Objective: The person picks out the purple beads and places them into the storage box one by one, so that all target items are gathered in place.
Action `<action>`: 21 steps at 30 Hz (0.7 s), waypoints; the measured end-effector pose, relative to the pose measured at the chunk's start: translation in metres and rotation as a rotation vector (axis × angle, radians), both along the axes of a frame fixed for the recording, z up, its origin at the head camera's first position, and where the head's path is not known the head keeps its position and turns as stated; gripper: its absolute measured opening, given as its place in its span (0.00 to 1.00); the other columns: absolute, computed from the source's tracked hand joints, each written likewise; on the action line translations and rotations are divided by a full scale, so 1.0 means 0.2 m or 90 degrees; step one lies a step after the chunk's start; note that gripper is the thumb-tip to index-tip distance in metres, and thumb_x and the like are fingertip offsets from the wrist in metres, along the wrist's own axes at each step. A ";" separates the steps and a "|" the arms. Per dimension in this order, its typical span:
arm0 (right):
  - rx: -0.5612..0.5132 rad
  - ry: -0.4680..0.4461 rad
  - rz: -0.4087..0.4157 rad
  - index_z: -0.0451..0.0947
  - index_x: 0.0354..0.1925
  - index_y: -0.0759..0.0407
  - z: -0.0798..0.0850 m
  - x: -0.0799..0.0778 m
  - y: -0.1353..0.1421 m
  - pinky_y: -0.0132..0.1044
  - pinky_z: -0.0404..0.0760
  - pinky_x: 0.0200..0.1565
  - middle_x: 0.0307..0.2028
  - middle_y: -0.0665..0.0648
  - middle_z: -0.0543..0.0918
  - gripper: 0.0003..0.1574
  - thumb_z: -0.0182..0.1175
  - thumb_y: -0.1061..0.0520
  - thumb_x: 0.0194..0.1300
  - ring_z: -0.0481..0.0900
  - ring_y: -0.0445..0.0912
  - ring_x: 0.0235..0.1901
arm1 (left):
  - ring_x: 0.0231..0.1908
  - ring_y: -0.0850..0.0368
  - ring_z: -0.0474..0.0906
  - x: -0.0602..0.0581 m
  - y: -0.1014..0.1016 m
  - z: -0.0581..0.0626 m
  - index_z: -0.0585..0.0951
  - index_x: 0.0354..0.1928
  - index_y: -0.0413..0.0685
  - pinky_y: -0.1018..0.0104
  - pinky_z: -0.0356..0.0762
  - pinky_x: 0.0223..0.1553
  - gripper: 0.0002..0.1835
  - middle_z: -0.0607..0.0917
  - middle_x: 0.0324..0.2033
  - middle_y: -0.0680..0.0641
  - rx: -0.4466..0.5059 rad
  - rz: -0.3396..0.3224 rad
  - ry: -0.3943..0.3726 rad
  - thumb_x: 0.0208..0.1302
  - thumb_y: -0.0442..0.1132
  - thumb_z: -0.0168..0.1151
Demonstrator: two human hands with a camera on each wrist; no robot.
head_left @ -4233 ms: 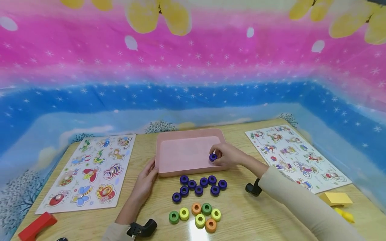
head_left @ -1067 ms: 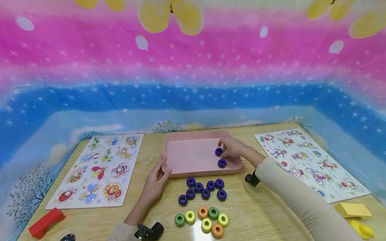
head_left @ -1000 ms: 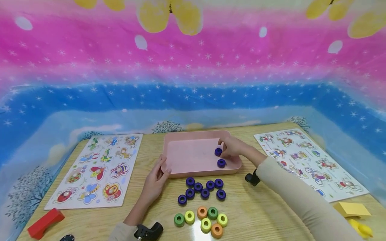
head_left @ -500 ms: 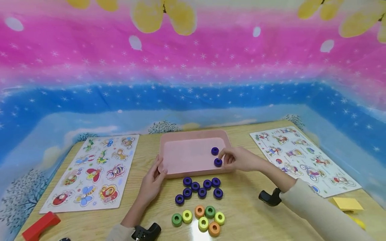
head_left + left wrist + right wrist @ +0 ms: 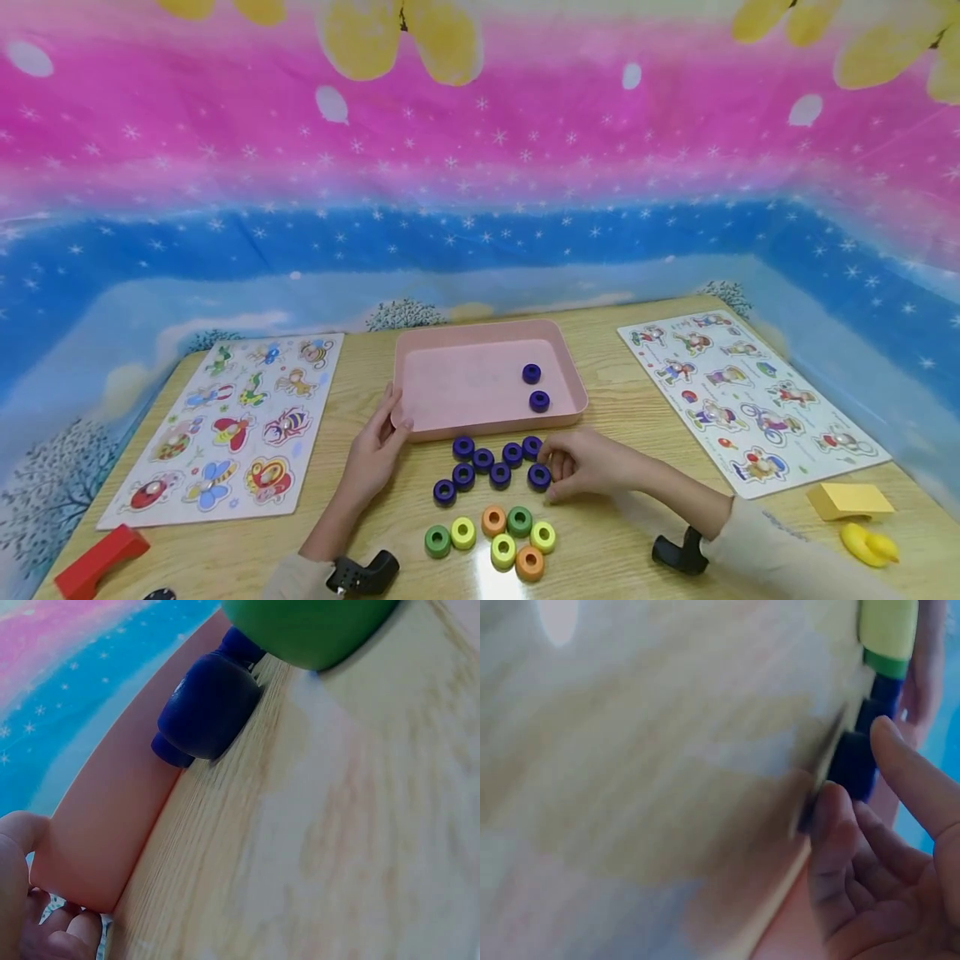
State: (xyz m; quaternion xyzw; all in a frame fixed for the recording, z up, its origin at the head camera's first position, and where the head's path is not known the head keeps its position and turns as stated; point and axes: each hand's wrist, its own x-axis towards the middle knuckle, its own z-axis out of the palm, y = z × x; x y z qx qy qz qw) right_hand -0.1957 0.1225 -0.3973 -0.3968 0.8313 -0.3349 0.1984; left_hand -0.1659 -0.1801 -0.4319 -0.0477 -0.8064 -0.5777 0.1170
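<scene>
At the left front corner of the pink tray (image 5: 480, 427), my left hand (image 5: 369, 457) grips the rim, thumb on top and fingers against the outside. Two dark blue rings lie inside the tray at its right end, one of them the nearer ring (image 5: 539, 409). Several more stand on the table before it. My right hand (image 5: 596, 462) holds the rightmost of these dark blue rings (image 5: 853, 769) between thumb and finger; the ring still sits among the others. Its fingers are curled, and the right wrist view is partly blurred.
Green, yellow and orange rings (image 5: 530, 573) stand nearer the front. Picture puzzle boards lie left (image 5: 281, 454) and right (image 5: 705, 400). A red block (image 5: 101, 562) is front left; a yellow block (image 5: 851, 500) and yellow duck (image 5: 866, 546) are front right.
My right hand let go of one dark blue ring inside the tray, shifted the nearer one slightly, then came out over the front edge to the rings on the table. The left hand stays at the corner.
</scene>
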 end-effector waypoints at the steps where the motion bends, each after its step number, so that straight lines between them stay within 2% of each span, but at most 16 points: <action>1: 0.002 0.002 -0.001 0.72 0.33 0.58 -0.01 0.00 -0.01 0.28 0.74 0.25 0.20 0.45 0.74 0.21 0.65 0.48 0.42 0.72 0.36 0.21 | 0.59 0.61 0.48 0.00 0.00 -0.01 0.59 0.60 0.44 0.77 0.54 0.53 0.26 0.52 0.62 0.47 0.007 -0.002 0.004 0.60 0.38 0.49; 12: 0.017 0.023 -0.025 0.72 0.32 0.55 0.01 0.01 -0.04 0.28 0.74 0.25 0.21 0.45 0.73 0.19 0.65 0.48 0.43 0.71 0.36 0.22 | 0.59 0.60 0.49 -0.01 0.01 -0.02 0.59 0.60 0.42 0.76 0.54 0.53 0.26 0.52 0.62 0.48 0.008 0.003 -0.001 0.60 0.37 0.49; 16: 0.002 0.035 -0.026 0.72 0.33 0.55 0.07 -0.02 -0.03 0.29 0.74 0.26 0.23 0.46 0.73 0.18 0.64 0.49 0.45 0.71 0.37 0.24 | 0.59 0.60 0.49 -0.01 0.01 -0.01 0.59 0.60 0.42 0.76 0.54 0.53 0.26 0.52 0.62 0.48 0.012 0.002 -0.001 0.60 0.37 0.50; 21: -0.015 0.110 -0.059 0.72 0.37 0.53 0.17 -0.11 -0.01 0.29 0.74 0.28 0.25 0.46 0.73 0.19 0.62 0.47 0.46 0.72 0.38 0.26 | 0.59 0.59 0.50 -0.01 0.01 -0.02 0.60 0.59 0.42 0.74 0.55 0.53 0.26 0.52 0.62 0.48 0.012 0.003 0.006 0.59 0.37 0.50</action>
